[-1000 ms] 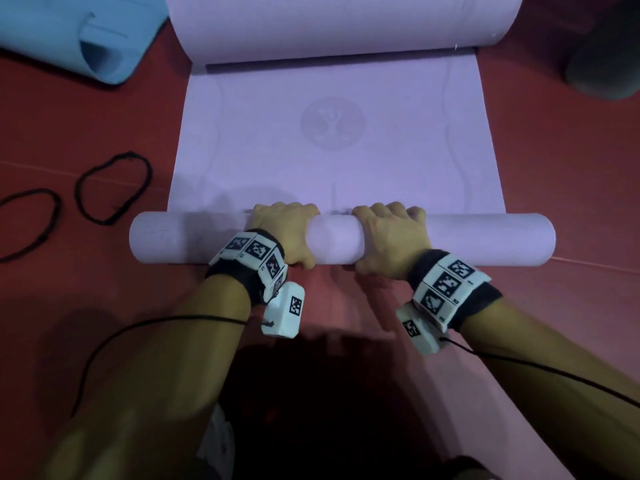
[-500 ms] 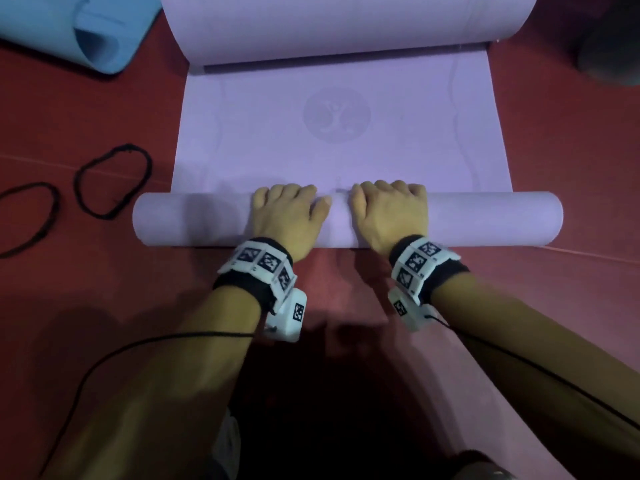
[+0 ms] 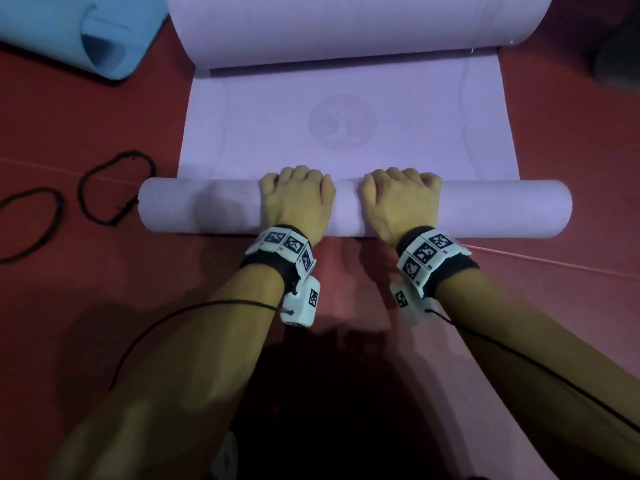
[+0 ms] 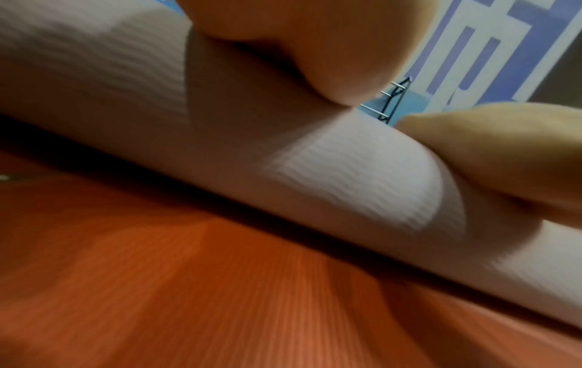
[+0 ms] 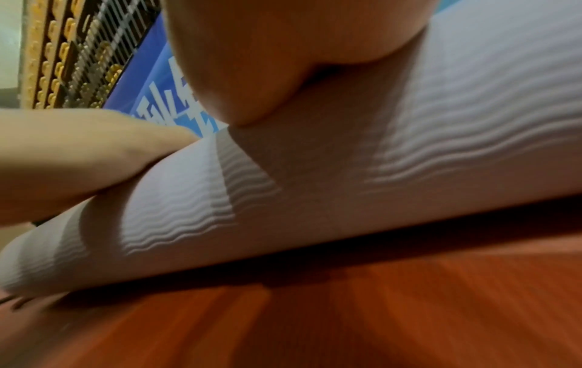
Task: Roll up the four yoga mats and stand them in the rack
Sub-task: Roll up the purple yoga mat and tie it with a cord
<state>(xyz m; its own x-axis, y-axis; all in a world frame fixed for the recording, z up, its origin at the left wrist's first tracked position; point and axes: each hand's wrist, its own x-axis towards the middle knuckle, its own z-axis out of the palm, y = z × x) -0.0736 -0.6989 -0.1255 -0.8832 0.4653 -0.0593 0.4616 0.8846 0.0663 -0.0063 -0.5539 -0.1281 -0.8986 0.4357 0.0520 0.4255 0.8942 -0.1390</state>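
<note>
A lilac yoga mat lies on the red floor, its near end wound into a roll that runs left to right. Beyond the roll is its flat part, with a round logo. Its far end curls up in a big loose roll. My left hand and right hand sit side by side on the middle of the near roll, fingers curled over its far side. In the wrist views a thumb and the other thumb press on the ribbed roll.
A light blue mat, loosely rolled, lies at the far left. Two black elastic loops lie on the red floor left of the roll. A dark object sits at the far right. A black wire frame shows far off.
The roll has turned away from me and grown thicker. My hands gripped it, then lay flat on top, and now their fingers curl over its far side again.
</note>
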